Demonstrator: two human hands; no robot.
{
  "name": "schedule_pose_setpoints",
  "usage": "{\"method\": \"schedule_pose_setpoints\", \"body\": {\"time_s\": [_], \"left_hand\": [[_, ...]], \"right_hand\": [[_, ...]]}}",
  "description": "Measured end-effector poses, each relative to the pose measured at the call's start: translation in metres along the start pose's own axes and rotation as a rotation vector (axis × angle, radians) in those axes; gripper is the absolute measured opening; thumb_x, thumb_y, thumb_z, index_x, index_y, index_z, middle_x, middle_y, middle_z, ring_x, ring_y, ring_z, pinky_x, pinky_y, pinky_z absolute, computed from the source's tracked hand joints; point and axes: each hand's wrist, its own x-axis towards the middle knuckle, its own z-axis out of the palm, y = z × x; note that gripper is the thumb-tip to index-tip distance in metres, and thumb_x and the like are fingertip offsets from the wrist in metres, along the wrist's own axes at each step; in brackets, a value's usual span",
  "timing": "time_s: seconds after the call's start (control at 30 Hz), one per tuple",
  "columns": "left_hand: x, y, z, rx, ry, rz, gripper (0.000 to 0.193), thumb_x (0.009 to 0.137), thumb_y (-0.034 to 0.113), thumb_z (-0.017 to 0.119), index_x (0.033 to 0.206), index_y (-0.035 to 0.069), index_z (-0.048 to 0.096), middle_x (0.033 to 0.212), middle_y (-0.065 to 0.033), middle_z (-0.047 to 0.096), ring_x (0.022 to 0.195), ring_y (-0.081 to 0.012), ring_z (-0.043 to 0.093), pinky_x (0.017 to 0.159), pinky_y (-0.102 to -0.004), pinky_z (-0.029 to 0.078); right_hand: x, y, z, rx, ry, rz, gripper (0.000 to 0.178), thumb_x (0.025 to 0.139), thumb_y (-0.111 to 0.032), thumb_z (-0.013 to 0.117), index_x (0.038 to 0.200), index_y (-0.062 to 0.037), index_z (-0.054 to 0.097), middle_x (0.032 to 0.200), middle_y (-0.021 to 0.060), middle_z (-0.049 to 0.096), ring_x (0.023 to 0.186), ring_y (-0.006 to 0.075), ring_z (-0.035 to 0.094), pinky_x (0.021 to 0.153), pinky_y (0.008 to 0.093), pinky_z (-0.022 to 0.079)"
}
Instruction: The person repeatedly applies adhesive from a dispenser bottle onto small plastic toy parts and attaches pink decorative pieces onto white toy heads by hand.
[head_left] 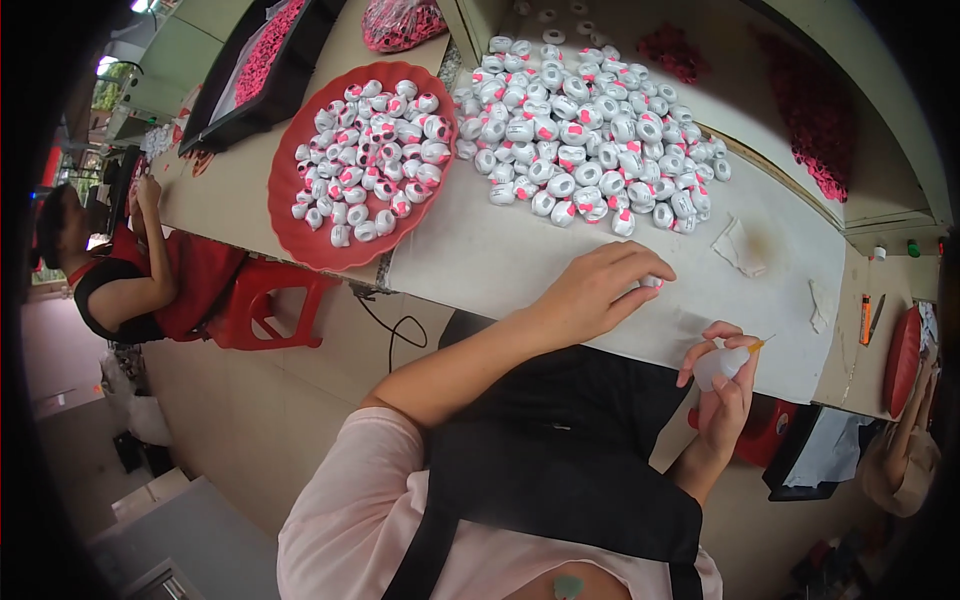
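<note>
Over the white work surface, my left hand is closed, with a small white piece with a pink mark pinched at its fingertips; the fingers hide most of it. Lower and to the right, my right hand is wrapped round a translucent squeeze bottle. A thin needle tip with an orange base points up and right from it. Beyond my hands lies a large heap of white rounded pieces with pink marks. To its left, a red scalloped tray holds many similar pieces.
White scraps lie right of the heap. An orange-handled tool lies farther right. Pink pieces sit under the shelf. A black tray and a bag of pink pieces stand far left. Another person sits at left.
</note>
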Motion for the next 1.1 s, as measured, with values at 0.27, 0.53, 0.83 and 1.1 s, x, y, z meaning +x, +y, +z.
{"method": "schedule_pose_setpoints", "body": {"time_s": [0.27, 0.53, 0.83, 1.1], "left_hand": [[-0.028, 0.011, -0.008, -1.031, 0.104, -0.404, 0.024, 0.086, 0.016, 0.041, 0.105, 0.002, 0.046, 0.101, -0.0097, 0.052, 0.072, -0.0137, 0.053, 0.066, -0.0247, 0.043], [-0.036, 0.009, -0.019, -0.993, 0.205, -0.349, 0.028, 0.078, 0.002, 0.051, 0.106, 0.000, 0.044, 0.099, -0.0099, 0.051, 0.078, -0.0131, 0.053, 0.071, -0.0263, 0.043], [-0.042, 0.013, -0.007, -0.961, 0.218, -0.202, 0.030, 0.075, -0.005, 0.052, 0.104, 0.000, 0.049, 0.106, -0.0103, 0.045, 0.095, -0.0156, 0.047, 0.081, -0.0303, 0.042], [-0.043, 0.018, 0.001, -0.882, 0.261, -0.181, 0.036, 0.072, -0.008, 0.053, 0.106, -0.002, 0.046, 0.104, -0.0112, 0.048, 0.096, -0.0169, 0.047, 0.087, -0.0304, 0.034]], "right_hand": [[0.004, -0.003, 0.017, -0.040, 0.025, 0.052, 0.035, 0.071, -0.008, 0.048, 0.104, 0.0007, 0.039, 0.104, 0.0141, 0.038, 0.084, 0.0255, 0.051, 0.063, 0.0343, 0.048], [0.012, 0.000, 0.040, -0.113, -0.033, -0.003, 0.042, 0.074, -0.009, 0.046, 0.113, 0.0019, 0.037, 0.103, 0.0124, 0.041, 0.087, 0.0261, 0.050, 0.064, 0.0334, 0.047], [0.007, -0.011, 0.048, 0.115, 0.190, -0.356, 0.031, 0.063, -0.003, 0.064, 0.085, -0.0018, 0.043, 0.084, 0.0098, 0.046, 0.069, 0.0144, 0.050, 0.052, 0.0241, 0.044], [-0.001, -0.008, 0.054, -0.388, 0.154, -0.734, 0.039, 0.060, -0.016, 0.075, 0.084, -0.0053, 0.046, 0.083, 0.0084, 0.047, 0.061, 0.0133, 0.049, 0.054, 0.0226, 0.042]]}}
